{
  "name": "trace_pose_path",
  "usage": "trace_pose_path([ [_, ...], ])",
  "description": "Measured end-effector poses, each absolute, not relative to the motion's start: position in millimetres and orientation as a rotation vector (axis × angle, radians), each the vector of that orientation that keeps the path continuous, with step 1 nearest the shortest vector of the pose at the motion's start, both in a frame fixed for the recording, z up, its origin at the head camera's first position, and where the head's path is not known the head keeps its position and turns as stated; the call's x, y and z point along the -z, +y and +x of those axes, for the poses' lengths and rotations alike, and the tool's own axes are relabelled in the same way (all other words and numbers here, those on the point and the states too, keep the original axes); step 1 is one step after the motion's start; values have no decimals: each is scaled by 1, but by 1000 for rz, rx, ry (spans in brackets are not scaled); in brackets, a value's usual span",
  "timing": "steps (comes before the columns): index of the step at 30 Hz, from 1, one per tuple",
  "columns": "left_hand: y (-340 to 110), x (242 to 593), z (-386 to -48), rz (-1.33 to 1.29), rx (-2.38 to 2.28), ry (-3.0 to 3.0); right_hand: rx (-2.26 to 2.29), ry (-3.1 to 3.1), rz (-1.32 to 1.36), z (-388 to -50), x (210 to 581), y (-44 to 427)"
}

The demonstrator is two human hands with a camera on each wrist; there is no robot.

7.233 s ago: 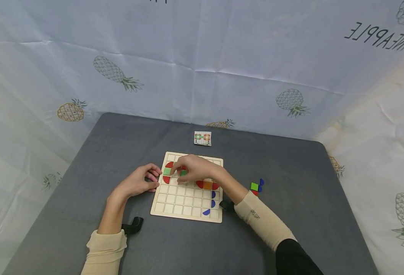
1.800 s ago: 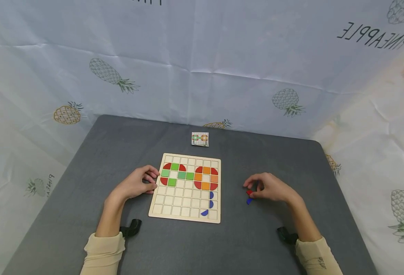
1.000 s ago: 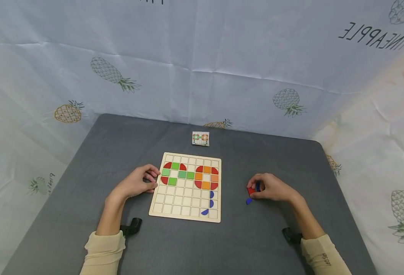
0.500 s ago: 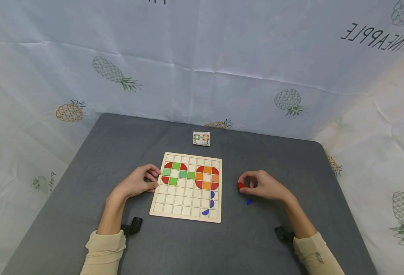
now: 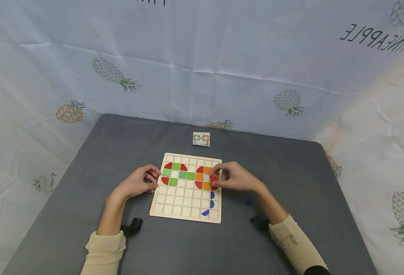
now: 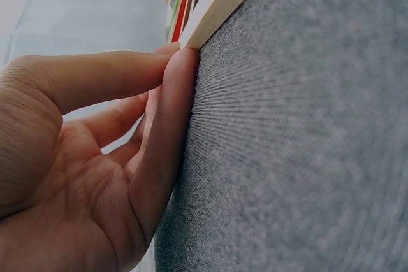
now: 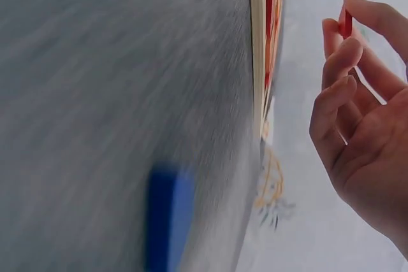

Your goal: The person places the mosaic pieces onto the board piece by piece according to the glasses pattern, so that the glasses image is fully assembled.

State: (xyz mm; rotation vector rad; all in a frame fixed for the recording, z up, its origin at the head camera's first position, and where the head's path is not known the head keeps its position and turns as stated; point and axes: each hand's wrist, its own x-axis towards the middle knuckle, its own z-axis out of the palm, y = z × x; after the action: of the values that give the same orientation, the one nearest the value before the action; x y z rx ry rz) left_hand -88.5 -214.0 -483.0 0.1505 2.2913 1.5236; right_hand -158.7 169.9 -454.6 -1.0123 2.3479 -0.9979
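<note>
My right hand (image 5: 234,176) is above the right side of the wooden grid board (image 5: 188,200), pinching a red tile (image 7: 347,25) between thumb and a fingertip. Its outline cannot be told, as it shows edge-on in the right wrist view. My left hand (image 5: 137,182) rests on the table with relaxed fingers, thumb and fingertips touching the board's left edge (image 6: 220,14). On the board lie red quarter-circles (image 5: 165,180), green squares (image 5: 172,181), orange squares (image 5: 206,186) and blue half-circles (image 5: 212,195). My right fingers cover part of the red and orange ring.
A blue piece (image 5: 249,202) lies on the grey table (image 5: 188,248), right of the board. Another blue piece (image 5: 260,179) peeks out behind my right wrist. Beyond the board sits a small pattern card (image 5: 201,139). A pineapple-print cloth (image 5: 188,95) hangs at the back.
Green and orange squares were added to the board. My right hand picked up the red tile from the table on the right and carried it left over the board. The left hand stayed put.
</note>
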Motion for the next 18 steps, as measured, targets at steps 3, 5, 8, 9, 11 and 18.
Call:
trace_pose_path([
  [3, -214, 483, -88, 152, -1525, 2297, 1017, 2299, -1050, -166, 457, 153],
  [5, -214, 484, -89, 154, -1520, 2303, 1021, 2268, -1082, -169, 457, 143],
  [8, -214, 485, -89, 152, -1517, 2308, 1012, 2225, -1143, -173, 458, 128],
  [9, -214, 485, -88, 151, -1517, 2308, 1005, 2214, -1165, -174, 458, 123],
  [11, -214, 485, -89, 151, -1520, 2305, 984, 2202, -1209, -176, 458, 114],
  [18, -214, 486, -90, 160, -1513, 2312, 939, 2197, -1243, -181, 458, 87],
])
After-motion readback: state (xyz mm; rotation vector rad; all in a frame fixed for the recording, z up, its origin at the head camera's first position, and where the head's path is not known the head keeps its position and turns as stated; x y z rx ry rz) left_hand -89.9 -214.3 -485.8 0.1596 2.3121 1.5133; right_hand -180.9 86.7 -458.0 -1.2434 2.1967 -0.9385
